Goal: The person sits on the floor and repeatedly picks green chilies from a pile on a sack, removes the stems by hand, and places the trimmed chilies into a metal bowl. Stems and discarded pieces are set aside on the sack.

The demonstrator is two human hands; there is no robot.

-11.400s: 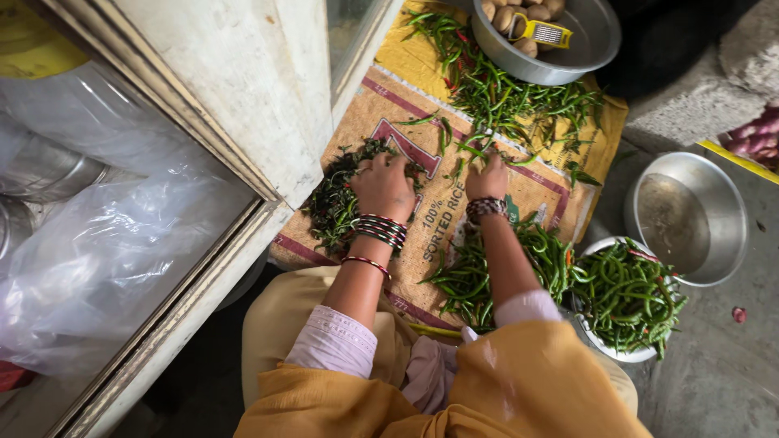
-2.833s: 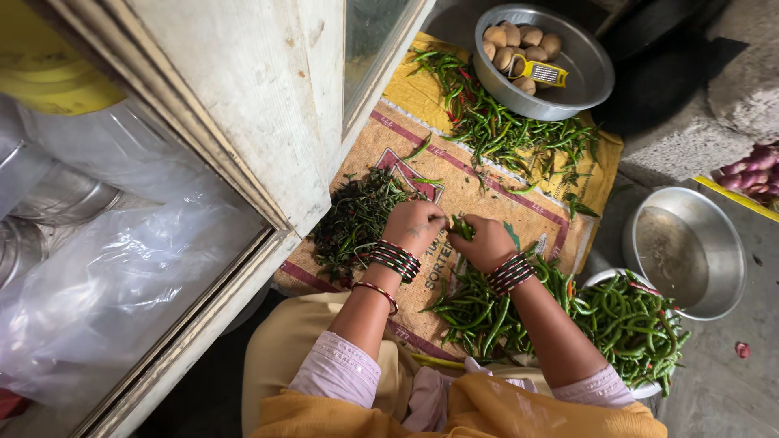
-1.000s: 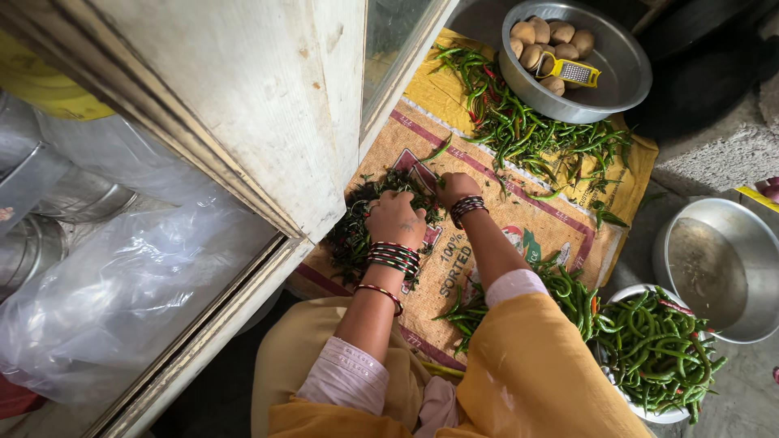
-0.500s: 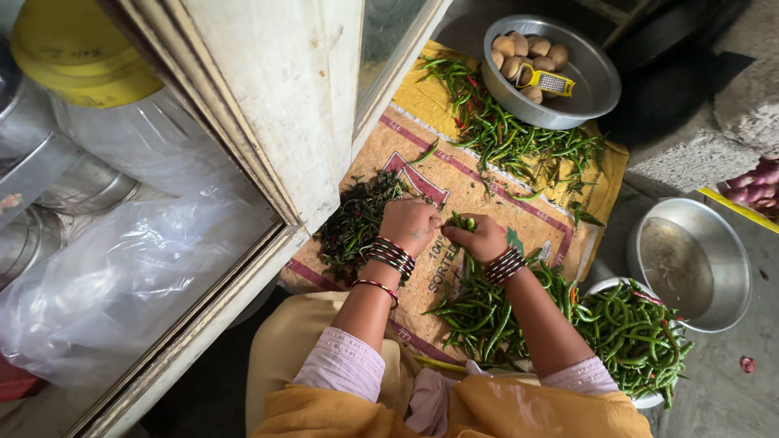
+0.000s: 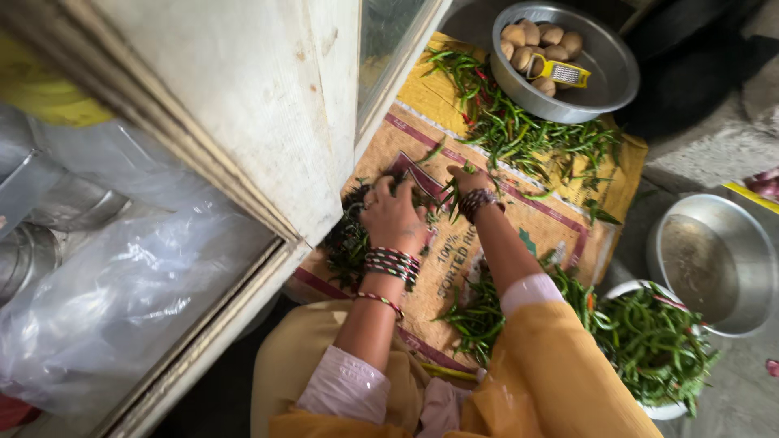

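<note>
My left hand (image 5: 393,217), with beaded bangles at the wrist, rests curled on the edge of a dark heap of plucked chilli stems (image 5: 345,243) on a printed sack (image 5: 487,243). What its fingers hold is hidden. My right hand (image 5: 469,182) is just to the right of it, pinching a few green chillies (image 5: 449,195) above the sack. A loose pile of green chillies (image 5: 527,134) lies at the sack's far end, and another pile (image 5: 479,312) lies near my right sleeve.
A white bowl (image 5: 665,410) heaped with green chillies stands at the right. Beside it is a steel bowl (image 5: 714,259). A steel bowl (image 5: 608,73) at the top holds potatoes and a yellow grater (image 5: 560,73). A white cabinet frame (image 5: 268,105) and a plastic bag (image 5: 122,308) fill the left.
Both hands have shifted a little farther out over the sack. The right hand has reached past the left one, towards the stem heap's far side.
</note>
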